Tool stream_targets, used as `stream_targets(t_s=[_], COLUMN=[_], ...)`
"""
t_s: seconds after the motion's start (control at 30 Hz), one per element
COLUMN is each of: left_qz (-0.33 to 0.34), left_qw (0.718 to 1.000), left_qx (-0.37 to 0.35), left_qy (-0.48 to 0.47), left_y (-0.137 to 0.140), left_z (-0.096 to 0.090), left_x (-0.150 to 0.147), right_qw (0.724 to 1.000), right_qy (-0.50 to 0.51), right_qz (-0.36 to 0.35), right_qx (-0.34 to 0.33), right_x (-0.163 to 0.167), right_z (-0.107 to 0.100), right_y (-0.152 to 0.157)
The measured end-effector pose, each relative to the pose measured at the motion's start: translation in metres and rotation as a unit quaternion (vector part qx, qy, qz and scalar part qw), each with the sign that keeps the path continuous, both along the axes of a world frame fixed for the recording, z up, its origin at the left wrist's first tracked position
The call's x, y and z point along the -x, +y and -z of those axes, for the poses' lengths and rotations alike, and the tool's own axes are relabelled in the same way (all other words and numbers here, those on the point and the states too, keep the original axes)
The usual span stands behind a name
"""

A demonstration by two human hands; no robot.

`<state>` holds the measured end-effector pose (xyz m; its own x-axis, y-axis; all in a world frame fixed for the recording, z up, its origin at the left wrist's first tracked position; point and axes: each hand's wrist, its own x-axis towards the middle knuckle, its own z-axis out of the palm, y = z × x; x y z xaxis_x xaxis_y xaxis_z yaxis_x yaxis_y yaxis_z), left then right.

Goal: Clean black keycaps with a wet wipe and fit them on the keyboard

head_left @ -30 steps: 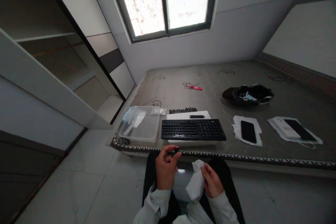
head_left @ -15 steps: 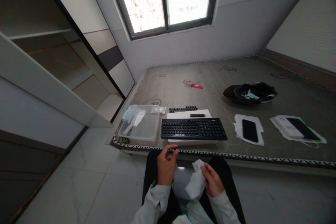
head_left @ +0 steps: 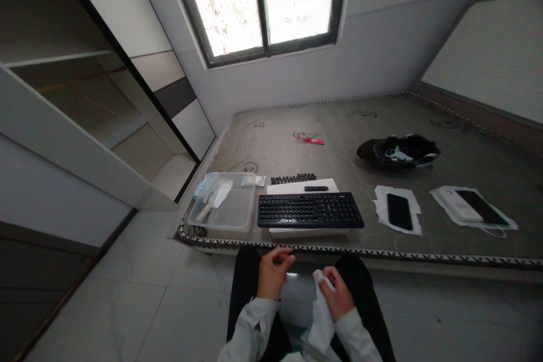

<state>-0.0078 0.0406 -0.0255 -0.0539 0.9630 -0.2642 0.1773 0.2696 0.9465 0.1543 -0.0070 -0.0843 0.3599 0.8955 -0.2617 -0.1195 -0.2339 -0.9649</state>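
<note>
- At the near left corner of the grey padded platform [head_left: 424, 124] I see a clear plastic tray [head_left: 224, 212] with pale bits inside that I can't make out.
- Just right of it, along the near edge, sits a black computer keyboard [head_left: 310, 210] on a white board [head_left: 302, 185]; a short row of loose black keycaps [head_left: 293, 179] lies behind it.
- Below the edge, over my lap, my left hand [head_left: 271, 272] has its fingertips pinched together; whether anything small sits between them I cannot tell.
- Just beside it, my right hand [head_left: 336, 293] is closed around a crumpled white wipe [head_left: 321, 317], which hangs down between my knees.
- A small red wrapper [head_left: 311, 138] lies further back, mid-platform.
- Right of the keyboard, a black phone [head_left: 397, 211] rests on a white paper sheet [head_left: 382, 216].
- Behind it lies a black cap [head_left: 399, 151].
- Near the right end lie a white slab-shaped device [head_left: 456, 204] and a dark phone [head_left: 481, 206].
</note>
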Motion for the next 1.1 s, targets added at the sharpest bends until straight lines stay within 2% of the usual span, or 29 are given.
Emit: stream_targets(t_s=[0.1,0.2,0.33,0.5,0.73,0.9,1.0,1.1], left_qz=[0.013,0.021,0.024,0.030,0.011,0.017,0.035,0.045], left_qw=[0.999,0.998,0.998,0.998,0.999,0.999,0.998,0.998], left_qx=[0.037,0.050,0.050,0.050,0.045,0.024,0.016,0.015], left_qy=[-0.001,-0.003,-0.003,-0.006,0.020,0.041,0.040,0.037], left_y=[-0.010,-0.019,-0.024,-0.024,-0.022,-0.021,-0.020,-0.019], left_z=[0.004,0.010,0.014,0.013,0.017,0.013,0.013,0.017], left_x=[-0.005,-0.007,-0.008,-0.005,-0.001,0.002,0.004,0.007], right_qw=[0.991,0.951,0.897,0.857,0.833,0.802,0.798,0.814], right_qy=[-0.118,-0.267,-0.359,-0.405,-0.462,-0.504,-0.506,-0.471], right_qz=[-0.038,-0.105,-0.182,-0.233,-0.223,-0.241,-0.242,-0.264], right_qx=[-0.044,-0.115,-0.182,-0.218,-0.208,-0.212,-0.221,-0.214], right_x=[0.006,0.009,0.003,-0.006,0.000,0.004,0.003,0.002], right_z=[-0.008,-0.015,-0.012,-0.002,-0.005,-0.004,-0.003,-0.007], right_y=[0.000,0.001,0.007,0.015,0.015,0.016,0.019,0.025])
